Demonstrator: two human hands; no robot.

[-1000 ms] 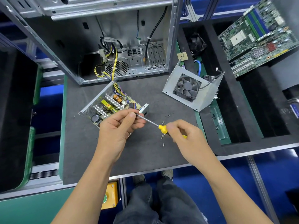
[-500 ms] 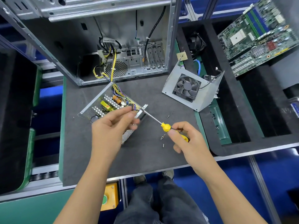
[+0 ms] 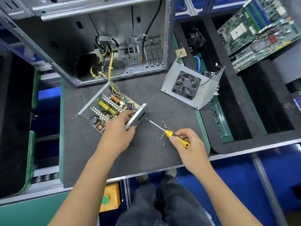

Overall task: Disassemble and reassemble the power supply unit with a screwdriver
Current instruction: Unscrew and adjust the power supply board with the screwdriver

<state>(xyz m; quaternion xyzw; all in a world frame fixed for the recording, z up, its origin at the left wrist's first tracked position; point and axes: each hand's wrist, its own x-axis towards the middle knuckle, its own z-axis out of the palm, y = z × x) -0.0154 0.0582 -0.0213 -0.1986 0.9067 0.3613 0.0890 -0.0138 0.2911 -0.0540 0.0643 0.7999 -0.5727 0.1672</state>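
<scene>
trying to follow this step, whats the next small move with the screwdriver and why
Probably ease the screwdriver tip the last bit into the end panel of the PSU and turn. The right hand grips the yellow handle, the tip sits right at that panel, and the left hand holds the panel.

A yellow-and-black screwdriver (image 3: 177,139) with a silver shaft above a dark grey table (image 3: 146,160) edged in green. The power supply unit (image 3: 107,111) shows perforated silver metal, a green board and yellow wires. Nearby: a black fan (image 3: 186,84) in grey sheet metal, a green motherboard (image 3: 260,30), silver screws (image 3: 164,126).
</scene>
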